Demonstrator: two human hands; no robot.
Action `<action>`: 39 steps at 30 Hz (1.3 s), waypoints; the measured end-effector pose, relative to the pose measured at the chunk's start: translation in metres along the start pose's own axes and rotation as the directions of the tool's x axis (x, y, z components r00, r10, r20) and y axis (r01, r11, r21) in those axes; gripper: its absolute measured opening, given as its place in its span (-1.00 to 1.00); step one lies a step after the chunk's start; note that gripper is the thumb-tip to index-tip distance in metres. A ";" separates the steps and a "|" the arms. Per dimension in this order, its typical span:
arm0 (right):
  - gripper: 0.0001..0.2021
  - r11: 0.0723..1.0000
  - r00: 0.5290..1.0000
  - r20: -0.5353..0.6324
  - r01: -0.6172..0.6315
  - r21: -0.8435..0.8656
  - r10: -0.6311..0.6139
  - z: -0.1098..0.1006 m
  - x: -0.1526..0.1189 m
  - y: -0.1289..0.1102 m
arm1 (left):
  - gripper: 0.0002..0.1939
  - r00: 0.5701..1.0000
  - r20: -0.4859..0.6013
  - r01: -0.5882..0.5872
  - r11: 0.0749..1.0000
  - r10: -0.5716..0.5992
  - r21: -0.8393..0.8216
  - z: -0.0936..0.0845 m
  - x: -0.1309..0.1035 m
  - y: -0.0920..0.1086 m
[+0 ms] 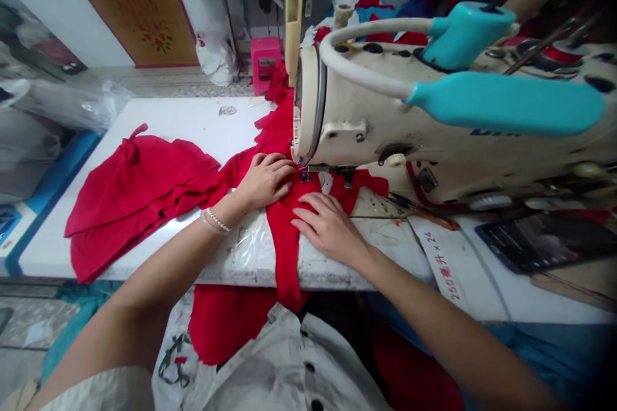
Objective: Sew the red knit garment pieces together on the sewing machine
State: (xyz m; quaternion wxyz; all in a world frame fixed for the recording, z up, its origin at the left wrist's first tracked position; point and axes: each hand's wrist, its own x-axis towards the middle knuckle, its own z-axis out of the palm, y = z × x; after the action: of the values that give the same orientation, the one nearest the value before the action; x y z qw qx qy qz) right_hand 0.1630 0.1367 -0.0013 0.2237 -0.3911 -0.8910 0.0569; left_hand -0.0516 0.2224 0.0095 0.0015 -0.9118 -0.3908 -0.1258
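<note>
Red fabric point(285, 231) lies under the needle area of a cream sewing machine point(366, 115), and one strip of it hangs over the table's front edge. My left hand point(268, 180) rests on the cloth just left of the presser foot point(305, 174), palm down with fingers spread. To the right and nearer me, my right hand point(328, 223) lies on the same cloth with its fingers stretched toward the foot. A gathered red piece point(144, 192) spreads over the table's left side, joined or touching the cloth under my left hand; I cannot tell which.
Scissors point(424, 210) lie beside the machine bed, and a dark phone point(549, 241) sits at the right. A turquoise lamp point(506, 103) is mounted on the machine. Behind the white table point(202, 117) stands a pink stool point(265, 58). More red cloth point(231, 318) is below the front edge.
</note>
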 end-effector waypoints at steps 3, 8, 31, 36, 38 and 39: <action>-0.67 0.999 0.995 0.096 -0.028 0.022 0.026 -0.013 0.005 0.011 | -0.60 0.996 0.027 0.092 0.994 -0.090 -0.057 -0.009 -0.011 0.010; -0.78 0.937 0.974 0.042 -0.200 -0.288 0.221 -0.019 0.017 0.036 | -0.61 0.968 0.168 0.187 0.982 -0.188 0.025 -0.021 -0.023 0.054; -0.78 0.681 0.701 -0.702 -0.575 -0.454 0.125 -0.104 -0.119 0.101 | -0.65 0.987 -0.113 -0.143 0.940 0.113 -0.311 0.010 -0.027 0.031; -0.63 0.598 0.757 -0.577 -0.624 -0.503 0.305 -0.128 -0.179 0.153 | -0.65 0.985 -0.118 -0.154 0.939 0.123 -0.308 0.011 -0.018 0.019; -0.62 0.603 0.741 -0.581 -0.643 -0.472 0.335 -0.121 -0.180 0.156 | -0.65 0.984 -0.128 -0.157 0.942 0.124 -0.297 0.012 -0.014 0.016; -0.62 0.603 0.733 -0.578 -0.654 -0.456 0.358 -0.116 -0.178 0.155 | -0.65 0.984 -0.133 -0.155 0.945 0.120 -0.290 0.012 -0.013 0.015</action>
State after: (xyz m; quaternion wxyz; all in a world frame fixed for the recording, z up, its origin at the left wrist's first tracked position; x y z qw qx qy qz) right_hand 0.4249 0.1061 -0.0035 0.2418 -0.6870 -0.6292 -0.2715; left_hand -0.0471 0.2040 -0.0032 -0.1052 -0.9180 -0.3019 -0.2349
